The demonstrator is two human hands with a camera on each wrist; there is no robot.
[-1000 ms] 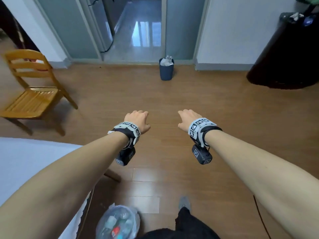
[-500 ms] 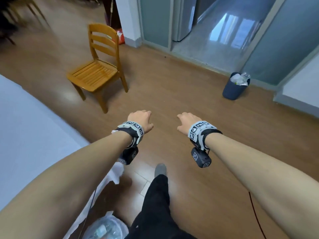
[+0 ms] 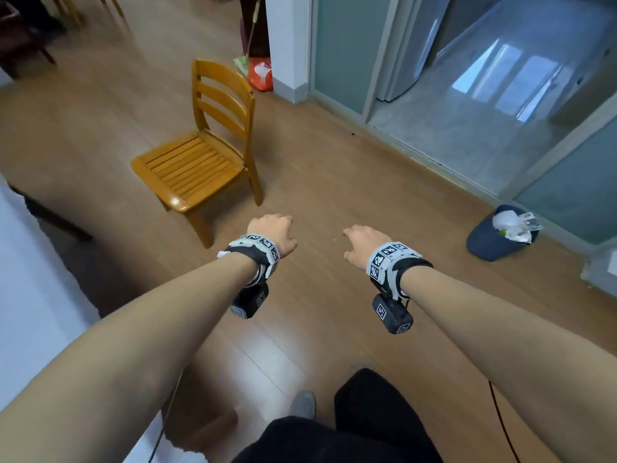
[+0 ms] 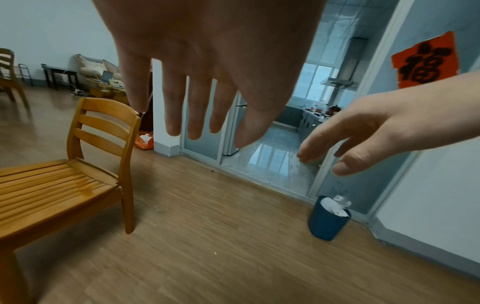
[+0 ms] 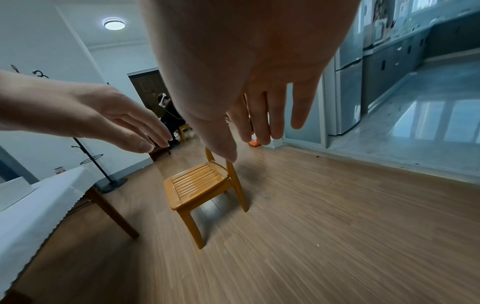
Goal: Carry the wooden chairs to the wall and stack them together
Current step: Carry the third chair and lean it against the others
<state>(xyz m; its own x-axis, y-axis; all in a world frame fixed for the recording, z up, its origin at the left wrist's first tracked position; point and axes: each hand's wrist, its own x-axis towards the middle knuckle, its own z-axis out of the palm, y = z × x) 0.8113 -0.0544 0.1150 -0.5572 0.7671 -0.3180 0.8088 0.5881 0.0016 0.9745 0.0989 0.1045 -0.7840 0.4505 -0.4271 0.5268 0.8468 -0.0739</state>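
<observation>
A wooden chair (image 3: 197,162) with a slatted seat and ladder back stands upright on the wood floor, ahead and to the left of my hands. My left hand (image 3: 272,230) hovers just past the chair's near front leg, fingers straight and empty. My right hand (image 3: 362,240) hangs level with it further right, also empty. The left wrist view shows the chair (image 4: 64,181) at the left, below my spread left hand (image 4: 197,115). In the right wrist view the chair (image 5: 200,185) stands beneath my right hand (image 5: 254,131). Another wooden chair (image 4: 9,76) shows at the far left edge.
A table with a white cloth (image 3: 30,295) lies close on my left. A dark blue waste bin (image 3: 500,233) stands at the right by the glass sliding doors (image 3: 344,51). A coat stand (image 5: 103,174) is behind the table. A red cable (image 3: 500,426) runs along the floor.
The view has swung left and I have stepped forward, so the chair now lies nearer and more central. Both hands stay held out and empty.
</observation>
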